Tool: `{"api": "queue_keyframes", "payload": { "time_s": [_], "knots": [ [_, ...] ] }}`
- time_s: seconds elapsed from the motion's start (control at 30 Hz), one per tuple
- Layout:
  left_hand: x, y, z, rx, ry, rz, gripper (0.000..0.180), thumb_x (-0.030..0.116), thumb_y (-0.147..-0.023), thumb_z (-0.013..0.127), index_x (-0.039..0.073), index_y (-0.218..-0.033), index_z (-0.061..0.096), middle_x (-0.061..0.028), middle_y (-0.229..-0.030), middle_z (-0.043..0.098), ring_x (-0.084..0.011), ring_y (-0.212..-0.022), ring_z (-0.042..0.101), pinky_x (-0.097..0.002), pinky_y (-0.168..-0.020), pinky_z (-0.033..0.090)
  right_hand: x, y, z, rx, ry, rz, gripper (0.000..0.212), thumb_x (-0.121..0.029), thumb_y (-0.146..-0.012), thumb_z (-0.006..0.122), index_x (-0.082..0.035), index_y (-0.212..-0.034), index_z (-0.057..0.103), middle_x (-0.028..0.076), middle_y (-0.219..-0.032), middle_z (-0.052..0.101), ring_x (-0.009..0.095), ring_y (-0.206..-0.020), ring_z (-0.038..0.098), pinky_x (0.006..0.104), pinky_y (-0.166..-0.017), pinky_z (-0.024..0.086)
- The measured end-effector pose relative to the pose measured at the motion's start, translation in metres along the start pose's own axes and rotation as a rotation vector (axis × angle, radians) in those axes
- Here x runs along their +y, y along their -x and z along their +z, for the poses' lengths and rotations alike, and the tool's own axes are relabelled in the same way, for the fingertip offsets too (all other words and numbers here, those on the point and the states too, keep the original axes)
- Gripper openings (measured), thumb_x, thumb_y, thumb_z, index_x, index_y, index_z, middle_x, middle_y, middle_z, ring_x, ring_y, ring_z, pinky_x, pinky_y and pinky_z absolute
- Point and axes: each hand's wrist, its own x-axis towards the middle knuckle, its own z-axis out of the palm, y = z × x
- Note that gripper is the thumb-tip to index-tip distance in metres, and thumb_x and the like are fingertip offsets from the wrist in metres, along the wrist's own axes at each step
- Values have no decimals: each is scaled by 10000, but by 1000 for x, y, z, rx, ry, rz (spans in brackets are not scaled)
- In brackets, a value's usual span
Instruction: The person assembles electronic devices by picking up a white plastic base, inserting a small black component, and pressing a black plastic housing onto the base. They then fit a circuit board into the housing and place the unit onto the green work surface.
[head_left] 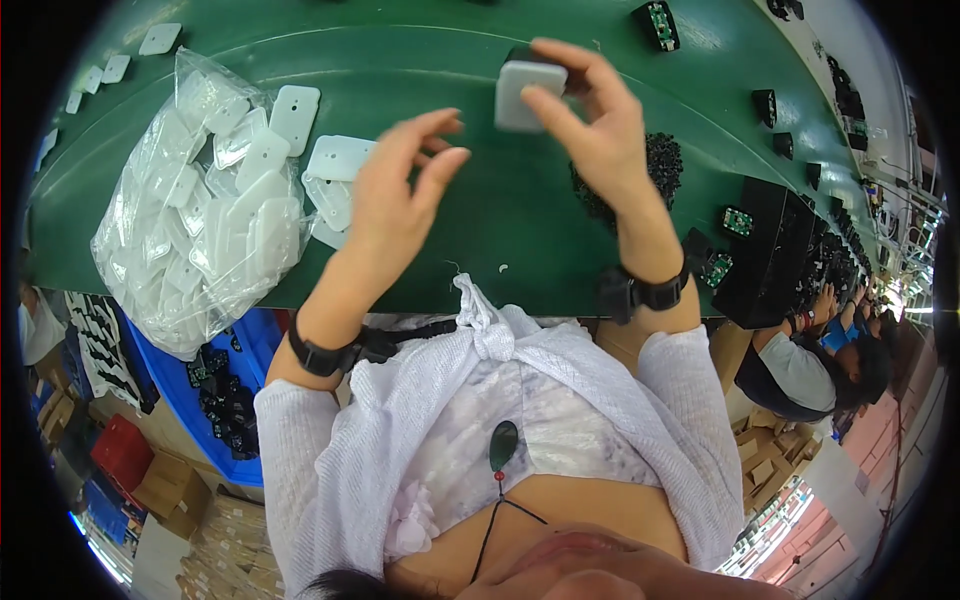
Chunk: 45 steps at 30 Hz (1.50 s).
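While my right hand (pixel 590 120) pinches the white cover (pixel 527 95) up for inspection, my left hand (pixel 400 185) hovers beside it, fingers loosely spread, holding nothing, near loose plates (pixel 335 165).

- left hand (pixel 400 185): bare, no glove, no rings seen
- right hand (pixel 590 120): bare too
- left wristband (pixel 322 356): black strap, black cord running off it toward the body
- right wristband (pixel 640 293): black strap with a chunky black block on the near-left side
- sleeves (pixel 290 440): white ribbed knit, pushed up to the forearms
- shirt (pixel 520 400): white, thin, knotted at the front
- pendant (pixel 503 446): dark green oval, small red bead, black cord
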Motion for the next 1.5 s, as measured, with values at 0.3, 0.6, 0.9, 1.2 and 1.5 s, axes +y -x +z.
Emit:
{"api": "queue_keyframes", "payload": {
  "time_s": [0.3,0.6,0.9,1.2,1.5],
  "knots": [
    [16,17,-75,9,-1226,303,409,-97,-785,486,16,-1155,619,-77,-1249,624,-310,-1220,523,-425,-1020,378,53,-103,-83,-159,380,16,357,-84,-824,689,17,-1136,549,173,-1065,647,266,-960,634,349,-825,504],
    [15,10,-73,25,-1230,324,282,0,-848,567,43,-1112,654,-52,-1208,652,-288,-1222,528,-417,-1023,377,76,-135,-106,-194,650,-2,330,-173,-811,704,-5,-1089,645,158,-988,671,276,-910,637,354,-811,503],
    [5,7,-56,229,-756,211,194,80,-966,525,39,-1116,641,-114,-946,668,-208,-861,650,-324,-759,512,30,-10,-93,10,791,-84,183,-92,-833,695,-48,-1009,672,36,-898,630,157,-794,586,285,-728,478],
    [-8,-5,9,-5,-160,-26,158,48,-945,572,9,-1086,635,-62,-844,632,-87,-662,609,-214,-557,471,44,46,-57,15,725,23,159,-118,-812,701,-61,-951,652,48,-878,578,203,-762,563,329,-712,483],
    [-16,-4,23,-49,-159,-39,91,43,-926,604,-14,-992,630,-55,-815,613,-90,-623,600,-215,-518,461,47,46,-41,100,783,-78,103,-79,-837,670,-24,-880,595,75,-846,608,225,-765,602,321,-692,490]
  ]
}}
